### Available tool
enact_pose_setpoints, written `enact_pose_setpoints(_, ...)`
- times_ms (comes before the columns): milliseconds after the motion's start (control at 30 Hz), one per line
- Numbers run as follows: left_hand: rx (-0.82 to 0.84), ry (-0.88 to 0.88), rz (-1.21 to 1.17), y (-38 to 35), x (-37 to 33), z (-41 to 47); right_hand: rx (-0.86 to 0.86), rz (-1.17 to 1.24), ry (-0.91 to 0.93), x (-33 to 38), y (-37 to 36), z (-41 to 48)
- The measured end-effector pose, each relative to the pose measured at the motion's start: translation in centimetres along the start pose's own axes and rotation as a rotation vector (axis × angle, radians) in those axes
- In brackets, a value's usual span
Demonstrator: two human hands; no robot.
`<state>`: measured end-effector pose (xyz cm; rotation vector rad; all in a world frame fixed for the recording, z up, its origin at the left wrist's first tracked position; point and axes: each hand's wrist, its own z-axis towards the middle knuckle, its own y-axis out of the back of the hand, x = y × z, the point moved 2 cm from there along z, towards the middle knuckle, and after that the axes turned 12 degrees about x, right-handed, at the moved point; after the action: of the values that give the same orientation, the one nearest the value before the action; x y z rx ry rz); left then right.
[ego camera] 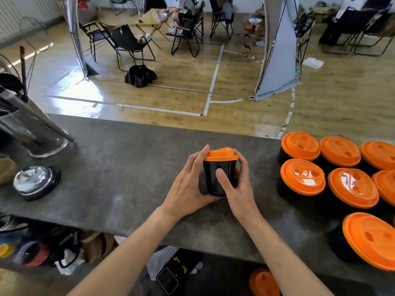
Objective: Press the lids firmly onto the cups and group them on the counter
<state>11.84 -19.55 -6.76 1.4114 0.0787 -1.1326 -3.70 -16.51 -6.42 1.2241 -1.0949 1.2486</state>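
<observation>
A black cup (210,178) with an orange lid (220,155) stands upright in the middle of the grey counter (119,159). My left hand (188,186) wraps its left side, fingertips reaching the lid's rim. My right hand (235,184) holds its right side, with the thumb across the cup's front. To the right, several black cups with orange lids (302,175) stand close together in a group, about a hand's width from the held cup.
A shiny metal container (32,127) lies tilted at the counter's left end, with a metal-topped lid (35,181) in front of it. Another orange lid (264,283) and a phone (167,279) sit on a lower shelf. Chairs and a table stand on the floor beyond.
</observation>
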Motion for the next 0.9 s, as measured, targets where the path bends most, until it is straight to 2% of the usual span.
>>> enact_pose_setpoints(133,-0.028,0.0,-0.042,-0.2,0.0,-0.1,-0.005,0.014,-0.004,-0.2,0.1,0.2)
enact_pose_setpoints(267,-0.074,-0.063,0.046,0.1,0.1,0.0,0.015,-0.005,-0.007,-0.1,0.2,0.1)
enact_pose_setpoints(367,-0.044,-0.086,0.09,0.0,0.0,0.1,-0.007,0.035,0.0,0.1,0.4,0.1)
enact_pose_setpoints(500,-0.027,-0.032,0.03,0.0,-0.4,0.0,0.035,0.077,-0.038,-0.3,0.8,0.4)
enact_pose_setpoints(600,-0.057,0.0,0.068,0.3,-0.2,0.1,0.064,0.078,-0.046,-0.1,0.8,0.3)
enact_pose_setpoints(767,-0.016,0.0,0.027,0.2,-0.4,0.1,-0.036,0.125,-0.031,-0.1,0.9,0.3)
enact_pose_setpoints(900,-0.012,0.016,0.035,0.2,-0.4,0.2,0.001,0.157,-0.061,-0.3,1.0,0.3)
